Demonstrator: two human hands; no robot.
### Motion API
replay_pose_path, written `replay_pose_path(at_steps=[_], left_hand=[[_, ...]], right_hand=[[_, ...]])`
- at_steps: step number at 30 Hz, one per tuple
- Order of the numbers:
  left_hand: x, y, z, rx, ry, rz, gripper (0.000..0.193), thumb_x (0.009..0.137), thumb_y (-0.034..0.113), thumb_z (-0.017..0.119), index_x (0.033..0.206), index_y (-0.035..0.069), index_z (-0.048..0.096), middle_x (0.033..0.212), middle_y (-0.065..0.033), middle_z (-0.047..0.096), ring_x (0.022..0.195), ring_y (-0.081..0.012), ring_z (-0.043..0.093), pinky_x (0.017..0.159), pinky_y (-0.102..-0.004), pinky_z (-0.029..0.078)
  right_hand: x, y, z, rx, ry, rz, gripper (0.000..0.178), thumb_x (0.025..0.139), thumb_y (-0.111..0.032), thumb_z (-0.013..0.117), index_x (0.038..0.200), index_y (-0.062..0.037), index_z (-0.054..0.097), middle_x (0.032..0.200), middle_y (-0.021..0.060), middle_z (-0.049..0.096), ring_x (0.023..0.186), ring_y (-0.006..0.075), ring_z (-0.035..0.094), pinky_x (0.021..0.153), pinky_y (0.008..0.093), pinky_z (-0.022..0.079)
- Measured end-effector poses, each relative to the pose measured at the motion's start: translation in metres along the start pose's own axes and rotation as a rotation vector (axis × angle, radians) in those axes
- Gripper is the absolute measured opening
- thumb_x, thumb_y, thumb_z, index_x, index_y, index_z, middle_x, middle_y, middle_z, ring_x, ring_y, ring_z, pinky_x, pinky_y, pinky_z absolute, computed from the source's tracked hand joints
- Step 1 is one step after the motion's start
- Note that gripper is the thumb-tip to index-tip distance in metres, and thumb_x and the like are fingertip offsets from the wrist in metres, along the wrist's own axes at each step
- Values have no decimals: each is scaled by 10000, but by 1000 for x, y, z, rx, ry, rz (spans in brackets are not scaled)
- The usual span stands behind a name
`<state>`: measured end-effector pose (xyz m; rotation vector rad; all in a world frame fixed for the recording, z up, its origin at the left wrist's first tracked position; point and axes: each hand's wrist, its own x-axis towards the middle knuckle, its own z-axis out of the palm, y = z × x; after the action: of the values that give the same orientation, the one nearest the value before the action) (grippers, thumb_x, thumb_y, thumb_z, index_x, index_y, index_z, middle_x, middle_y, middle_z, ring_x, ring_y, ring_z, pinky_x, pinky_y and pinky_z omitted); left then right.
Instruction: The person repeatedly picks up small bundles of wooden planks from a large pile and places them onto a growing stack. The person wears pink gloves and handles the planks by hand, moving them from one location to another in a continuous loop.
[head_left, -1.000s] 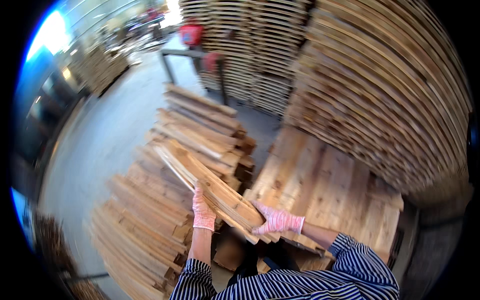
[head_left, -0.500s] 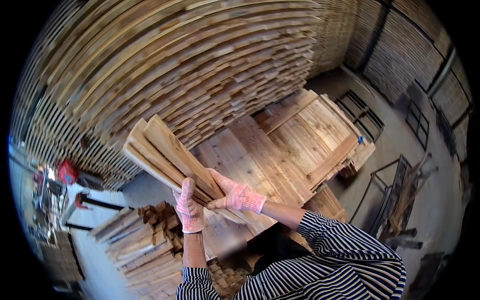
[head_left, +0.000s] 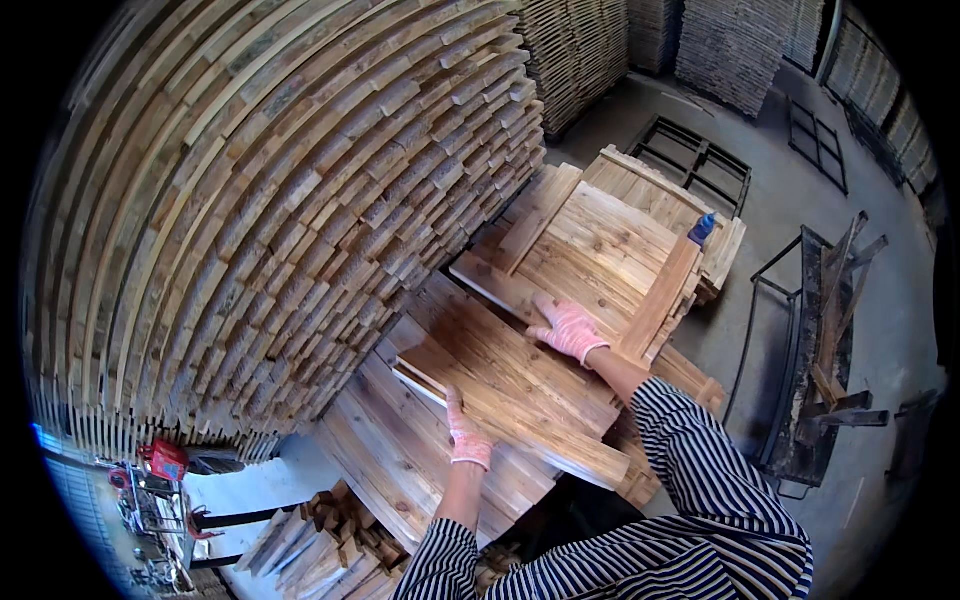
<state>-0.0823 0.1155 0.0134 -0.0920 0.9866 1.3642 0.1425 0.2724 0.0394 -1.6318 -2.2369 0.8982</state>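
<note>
Several wooden boards (head_left: 520,425) lie side by side across a stack of flat wooden panels (head_left: 400,470) in front of me. My left hand (head_left: 467,432), in a pink-and-white knit glove, rests against their near edge with one digit stretched up over the wood; its other fingers are partly hidden. Farther up and to the right, my right hand (head_left: 567,328), gloved alike, has its fingers spread. It touches the wood by the near edge of a battened panel (head_left: 600,240). Neither hand grasps anything that I can make out.
A tall wall of stacked planks (head_left: 330,200) rises at the left. A blue bottle (head_left: 703,228) stands on the panel's right batten. Short wood pieces (head_left: 335,540) are heaped at lower left. A dark metal frame rack (head_left: 800,350) holding wood stands at the right.
The bundle of boards that both hands held up now lies down on the panels. My right hand has moved away up and right; my left has shifted right. The view has turned too.
</note>
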Motion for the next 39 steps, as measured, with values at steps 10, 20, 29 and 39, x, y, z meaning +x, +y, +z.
replay_pose_path(at_steps=[10, 20, 29, 39], left_hand=[[5, -16, 61, 20, -10, -51, 904, 841, 702, 681, 1476, 93, 476, 1437, -157, 568, 1297, -389, 548, 1114, -588, 431], [47, -30, 76, -54, 28, -37, 894, 882, 715, 630, 1505, 102, 446, 1461, -156, 541, 1333, -377, 516, 1131, -577, 409], [56, -34, 111, -248, -83, -128, 1029, 815, 811, 604, 1533, 105, 388, 1571, -141, 408, 1422, -359, 413, 1223, -564, 269], [24, -41, 97, 1995, -235, 308, 1520, 503, 606, 920, 1622, 2, 88, 1685, -274, 83, 1568, -440, 25, 1261, -585, 36]], right_hand=[[-67, -48, 18, 168, -352, -189, 887, 881, -662, 594, 1567, -141, 385, 1472, 315, 454, 1353, 482, 458, 1132, 523, 381], [35, 39, -40, -89, -58, 44, 714, 913, -571, 621, 1519, -233, 453, 1282, 286, 573, 1195, 453, 577, 986, 508, 491], [-21, -5, -12, 44, -176, -234, 811, 942, -604, 569, 1512, -41, 444, 1524, 247, 446, 1403, 427, 427, 1162, 517, 348], [83, 130, -57, 271, 42, 63, 548, 1047, -284, 542, 1490, 30, 472, 1476, 201, 547, 1303, 292, 550, 1115, 354, 395]])
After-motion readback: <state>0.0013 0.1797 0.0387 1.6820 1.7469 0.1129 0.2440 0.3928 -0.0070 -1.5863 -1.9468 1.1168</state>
